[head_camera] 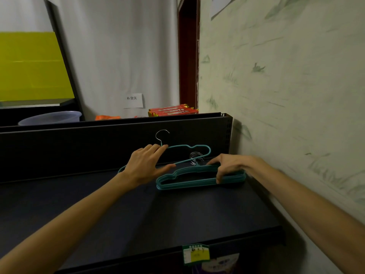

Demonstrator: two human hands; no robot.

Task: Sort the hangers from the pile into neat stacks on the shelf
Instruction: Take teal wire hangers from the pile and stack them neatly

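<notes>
One view, the head camera: at frame centre our left hand pinches a single teal hanger near its hook, tilted against the shelf back panel, apparently for aligning. Right of centre, our right hand clasps the hanger stack lying flat, likely to steady it.

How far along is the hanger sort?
Done: a stack of teal hangers lies flat on the black shelf, steadied by the right hand. In hand: the left hand holds a single teal hanger upright behind it. Left: laying that one on; no unsorted pile is in view.
</notes>
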